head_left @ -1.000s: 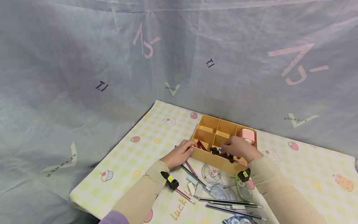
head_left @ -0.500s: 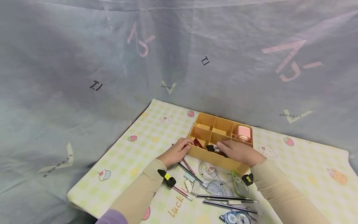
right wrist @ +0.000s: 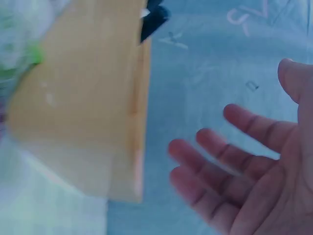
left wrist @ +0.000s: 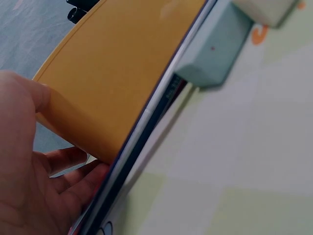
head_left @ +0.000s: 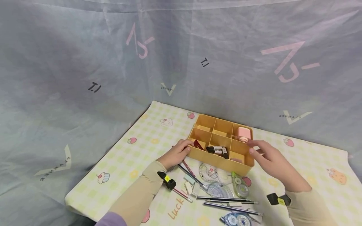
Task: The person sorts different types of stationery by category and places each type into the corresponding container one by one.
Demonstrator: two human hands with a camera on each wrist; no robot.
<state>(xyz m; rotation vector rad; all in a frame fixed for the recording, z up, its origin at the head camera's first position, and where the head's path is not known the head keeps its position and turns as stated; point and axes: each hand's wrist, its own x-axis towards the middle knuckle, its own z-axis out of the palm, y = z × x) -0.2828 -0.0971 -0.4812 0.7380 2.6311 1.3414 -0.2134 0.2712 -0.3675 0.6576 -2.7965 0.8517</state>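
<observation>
A yellow-orange divided box stands toward the back of the table. My left hand holds its front left corner; in the left wrist view the thumb lies on the upper edge and curled fingers reach round the side. My right hand hovers just off the box's right end, holding nothing, its fingers spread and relaxed in the right wrist view. Several short white pens with black caps lie in the front middle compartment. The front left one has a dark red piece; a pink block-shaped item sits back right.
In front of the box lie pencils, clear protractors, erasers, a green correction tape and a blue one. A patterned cloth covers the table. Grey fabric hangs behind.
My right hand has come out of the box and moved right, uncovering the pens in the front middle compartment and the front right compartment. My left hand keeps its hold on the corner.
</observation>
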